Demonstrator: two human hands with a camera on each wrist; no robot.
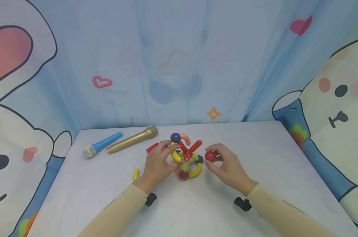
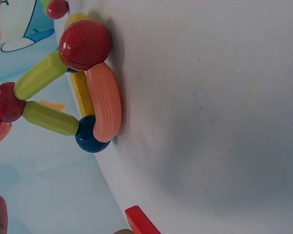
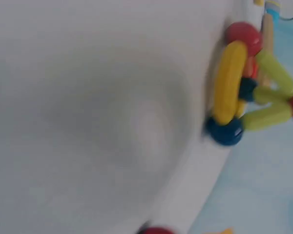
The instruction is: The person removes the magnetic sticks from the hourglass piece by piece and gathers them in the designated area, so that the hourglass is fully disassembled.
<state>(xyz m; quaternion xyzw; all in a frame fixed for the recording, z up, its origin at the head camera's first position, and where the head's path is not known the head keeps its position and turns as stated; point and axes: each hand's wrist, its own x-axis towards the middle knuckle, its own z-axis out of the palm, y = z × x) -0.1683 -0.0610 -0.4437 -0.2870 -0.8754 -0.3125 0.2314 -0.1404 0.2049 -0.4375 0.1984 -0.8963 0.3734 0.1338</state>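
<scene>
A magnetic ball-and-rod structure stands on the table, with red ball (image 2: 85, 45), blue ball (image 2: 90, 135), pink curved rod (image 2: 107, 103) and yellow curved rod (image 3: 229, 83) at its base. Green rods (image 2: 50, 118) slant up to a central red ball (image 2: 10, 102), from which red rods (image 1: 196, 145) spread upward. My left hand (image 1: 158, 163) pinches another yellow curved rod (image 1: 175, 153) at the structure's upper left; a blue ball (image 1: 175, 137) and a pink curved rod (image 1: 185, 138) sit above it. On the right, my right hand (image 1: 228, 166) holds a loose red ball (image 1: 210, 156) between thumb and fingers.
A blue toy microphone (image 1: 103, 144) and a gold one (image 1: 132, 140) lie at the table's back left. Near my left hand are a red piece (image 1: 151, 147) and a yellow curved rod (image 1: 135, 173). A printed curtain (image 1: 179, 65) hangs behind the table.
</scene>
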